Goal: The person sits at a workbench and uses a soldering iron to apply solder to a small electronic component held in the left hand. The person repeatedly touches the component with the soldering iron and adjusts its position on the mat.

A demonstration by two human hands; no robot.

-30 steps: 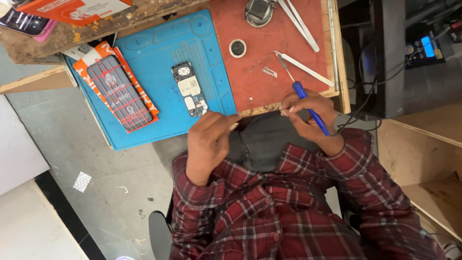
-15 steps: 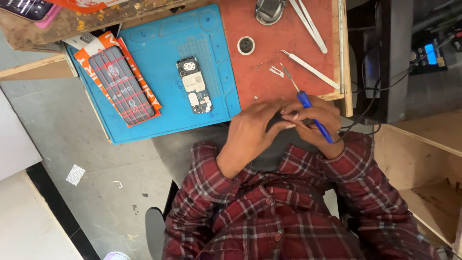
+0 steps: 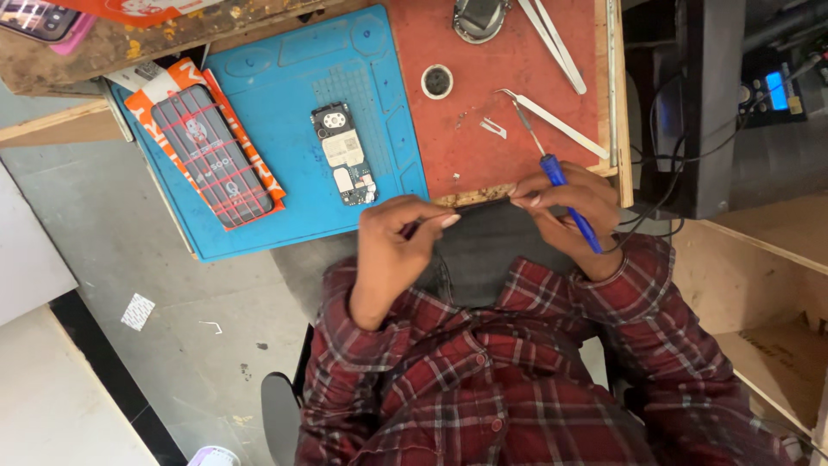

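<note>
Both hands have shifted: left hand point(image 3: 398, 237) and right hand point(image 3: 565, 200), blue screwdriver point(image 3: 569, 200) tucked in it, pinch opposite ends of thin dark strip point(image 3: 481, 205) at desk's near edge; likely light, bendable, fragile.

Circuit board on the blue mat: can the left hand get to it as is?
Probably yes: the circuit board lies bare on the blue mat, just beyond the left hand, but its fingers are pinching a thin dark strip.
</note>
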